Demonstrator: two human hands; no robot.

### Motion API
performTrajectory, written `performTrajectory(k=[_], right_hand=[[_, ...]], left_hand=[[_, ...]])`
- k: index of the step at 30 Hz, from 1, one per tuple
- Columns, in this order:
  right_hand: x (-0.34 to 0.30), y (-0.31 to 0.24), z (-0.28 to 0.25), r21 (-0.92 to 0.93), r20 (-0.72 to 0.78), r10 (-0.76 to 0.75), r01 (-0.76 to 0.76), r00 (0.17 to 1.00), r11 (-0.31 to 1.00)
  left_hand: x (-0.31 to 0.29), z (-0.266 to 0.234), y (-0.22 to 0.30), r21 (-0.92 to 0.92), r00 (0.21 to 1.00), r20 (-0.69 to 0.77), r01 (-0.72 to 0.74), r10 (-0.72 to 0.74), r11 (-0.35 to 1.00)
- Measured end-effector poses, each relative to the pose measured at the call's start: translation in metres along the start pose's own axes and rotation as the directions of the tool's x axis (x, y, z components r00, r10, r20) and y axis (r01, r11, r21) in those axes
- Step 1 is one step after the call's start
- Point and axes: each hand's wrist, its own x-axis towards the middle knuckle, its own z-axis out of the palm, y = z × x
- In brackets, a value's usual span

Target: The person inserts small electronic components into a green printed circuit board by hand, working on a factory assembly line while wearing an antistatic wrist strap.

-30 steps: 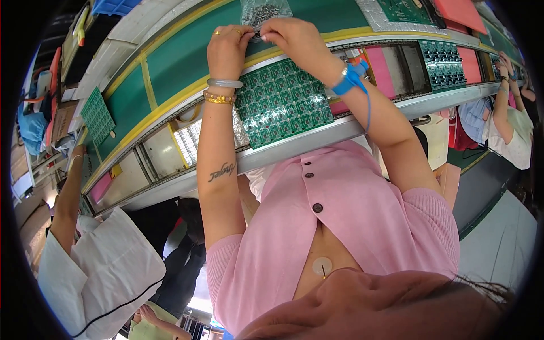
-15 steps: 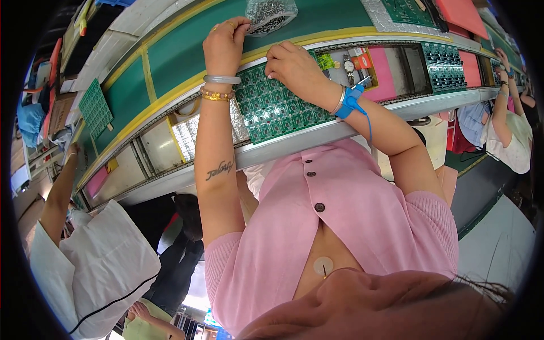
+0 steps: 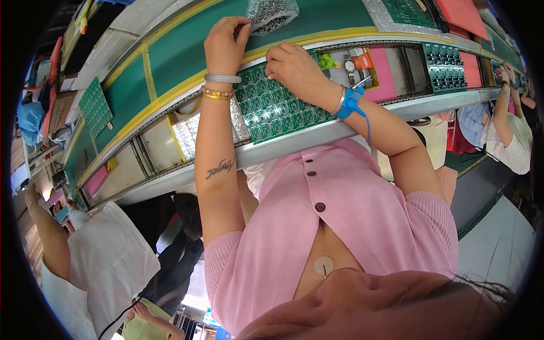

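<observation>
The right hand rests pinched fingertips on the far edge of the green circuit panel, which lies on the near ledge. The left hand, fingers curled shut, touches the belt just left of a bag of small parts; what it holds, if anything, cannot be told.

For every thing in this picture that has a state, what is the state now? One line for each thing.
Left hand: fingers curled, resting at the edge of the green belt.
Right hand: fingers pinched on the top edge of the green circuit panel.
Green circuit panel: lying flat on the bench.
Clear bag of small parts: lying on the belt, not touched.
Blue wrist strap: on the right wrist, cord hanging.
</observation>
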Motion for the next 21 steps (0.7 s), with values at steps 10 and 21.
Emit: performTrajectory(k=[10,21], right_hand=[[0.003,-0.004,-0.004,0.077,-0.055,-0.061,0.066,0.997,0.995],[0.008,-0.008,-0.003,0.063,-0.043,-0.129,0.132,0.991,0.989]], left_hand=[[0.0,-0.001,-0.003,0.041,1.0,-0.001,-0.005,0.005,0.999],[-0.001,-0.002,-0.003,0.052,0.999,-0.026,-0.031,0.032,0.998]])
